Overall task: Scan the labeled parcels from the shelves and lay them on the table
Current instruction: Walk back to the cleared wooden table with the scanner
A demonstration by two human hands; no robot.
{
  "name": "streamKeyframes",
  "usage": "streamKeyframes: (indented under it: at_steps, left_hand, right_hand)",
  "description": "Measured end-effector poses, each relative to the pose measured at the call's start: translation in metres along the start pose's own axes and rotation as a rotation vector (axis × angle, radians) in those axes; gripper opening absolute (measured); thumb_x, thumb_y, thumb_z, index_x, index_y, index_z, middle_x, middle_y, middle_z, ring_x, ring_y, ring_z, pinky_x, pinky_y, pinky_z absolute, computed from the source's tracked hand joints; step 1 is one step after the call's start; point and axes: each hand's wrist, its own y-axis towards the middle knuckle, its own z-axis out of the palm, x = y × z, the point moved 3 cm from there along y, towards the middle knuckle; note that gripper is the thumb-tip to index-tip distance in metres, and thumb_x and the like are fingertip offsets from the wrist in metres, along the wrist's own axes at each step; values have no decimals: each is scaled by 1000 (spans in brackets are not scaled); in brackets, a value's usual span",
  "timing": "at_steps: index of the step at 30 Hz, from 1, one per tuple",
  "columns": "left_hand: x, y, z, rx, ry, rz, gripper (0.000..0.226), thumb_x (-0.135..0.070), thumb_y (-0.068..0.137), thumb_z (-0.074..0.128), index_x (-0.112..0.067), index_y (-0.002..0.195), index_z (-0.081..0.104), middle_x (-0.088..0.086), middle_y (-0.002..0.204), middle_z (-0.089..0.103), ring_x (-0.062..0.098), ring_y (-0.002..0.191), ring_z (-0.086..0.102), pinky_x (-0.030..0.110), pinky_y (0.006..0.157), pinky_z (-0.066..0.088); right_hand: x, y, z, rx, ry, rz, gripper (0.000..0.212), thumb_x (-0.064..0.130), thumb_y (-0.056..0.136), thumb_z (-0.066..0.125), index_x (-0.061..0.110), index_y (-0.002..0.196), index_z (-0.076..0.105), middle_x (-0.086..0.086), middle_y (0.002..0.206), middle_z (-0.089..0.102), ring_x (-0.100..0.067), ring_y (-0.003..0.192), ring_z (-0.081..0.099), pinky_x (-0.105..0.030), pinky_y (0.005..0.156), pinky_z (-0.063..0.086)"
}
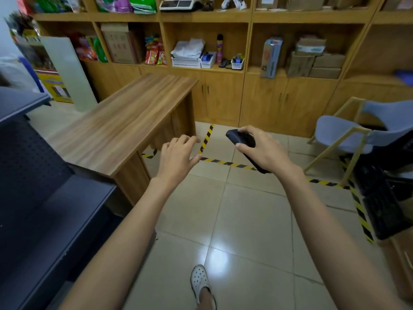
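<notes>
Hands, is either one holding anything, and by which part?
The right hand grips the dark scanner around its middle, both ends showing; the left hand holds nothing.

Counter (125, 121): brown, streaked wood grain. Shelves (205, 17): honey-yellow wood. Floor (245, 220): pale beige tiles. Tape (225, 163): yellow-and-black diagonal stripes. Scanner (242, 138): black. Chair (335, 135): grey-blue shell, tan frame. Parcels (321, 63): brown cardboard. Shoe (199, 280): white, dotted with holes.

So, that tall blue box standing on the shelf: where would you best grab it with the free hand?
Probably around its middle, across the narrow front face, coming straight from the front. The tall blue box stands on end with gaps on both sides, and the left hand is empty while the right hand holds the scanner.
</notes>
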Motion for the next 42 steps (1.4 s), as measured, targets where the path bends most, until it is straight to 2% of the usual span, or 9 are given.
streamKeyframes:
  at_steps: [2,6,9,13,19,22,28,37,42]
  left_hand:
    - [30,38,10,6,-1,-14,39,-45,93,61,-29,128,54,-3,123,58,22,110,56,39,88,42]
    - [93,122,21,-9,16,-43,39,-44,93,60,-28,128,54,-2,122,57,24,110,55,38,82,41]
    - [122,180,38,3,2,-50,40,-44,93,60,-28,129,54,-2,123,56,25,110,54,37,80,42]
    - [142,233,69,39,-9,-45,41,-45,94,58,-28,130,53,-1,124,55,23,110,54,38,85,43]
    - [191,311,125,68,-25,-90,41,-43,95,57,-29,132,50,0,128,54,24,112,54,36,78,40]
    - [223,359,150,70,-20,-127,41,-43,95,56,-28,133,49,2,128,54,26,110,56,41,84,47]
    - [286,444,182,59,50,-262,40,-43,94,59,-28,130,52,1,124,56,27,109,57,40,80,47]
    - [395,498,189,32,62,-523,40,-40,93,63,-29,129,53,0,129,55,29,114,58,42,87,45]
    - [480,489,180,7,112,-672,45,-38,89,67,-27,131,54,1,127,56,28,113,56,42,84,46]
  right_hand:
    - [8,50,9,6,21,-16,45,42,94,60,32,137,52,8,137,57,-19,122,55,-37,88,42]
    - [33,152,22,1,39,-53,45,38,96,61,28,139,51,6,140,55,-19,126,51,-32,86,30]
    - [37,213,35,-1,54,-65,42,37,97,60,29,137,51,6,137,57,-18,123,51,-31,85,28]
    - [19,277,54,55,38,-45,42,38,96,61,29,136,52,6,138,57,-19,122,53,-31,83,32]
    - [-14,390,87,96,32,-40,44,38,96,61,30,138,51,7,139,57,-18,124,53,-32,83,35]
    - [-26,466,102,134,9,-71,45,39,97,60,30,139,49,7,141,55,-19,126,52,-32,83,33]
    - [-21,616,125,242,15,-176,48,40,97,59,31,142,46,8,145,52,-21,130,51,-35,83,36]
    - [50,763,199,412,67,-369,46,40,99,58,30,141,47,7,141,54,-21,126,53,-36,84,42]
    - [132,808,271,529,96,-498,49,38,97,61,27,142,47,5,141,55,-22,128,52,-41,97,45]
